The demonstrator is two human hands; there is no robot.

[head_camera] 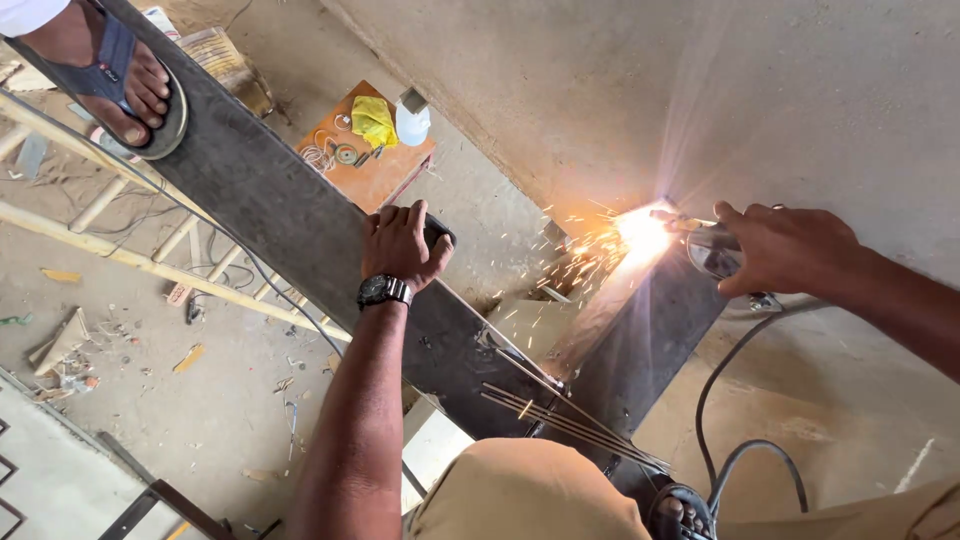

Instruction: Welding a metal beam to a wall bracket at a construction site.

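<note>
My right hand (790, 248) grips an angle grinder (712, 250) pressed against the end of a dark steel beam (650, 340) where it meets the concrete wall. Bright sparks (630, 240) spray from the contact point toward the left. My left hand (400, 245), with a black wristwatch (383, 290) on the wrist, clutches the edge of a second long steel beam (270, 200) that runs diagonally. A few thin welding rods (560, 420) lie across the beam junction near my knees. The grinder's black cable (725, 400) loops down by my sandalled foot (682, 512).
Another person's sandalled foot (120, 80) stands on the long beam at top left. Far below on the dusty floor are a wooden ladder (130, 250), an orange table (370, 165) with a yellow cloth, a white bottle and wire coils, and scattered debris.
</note>
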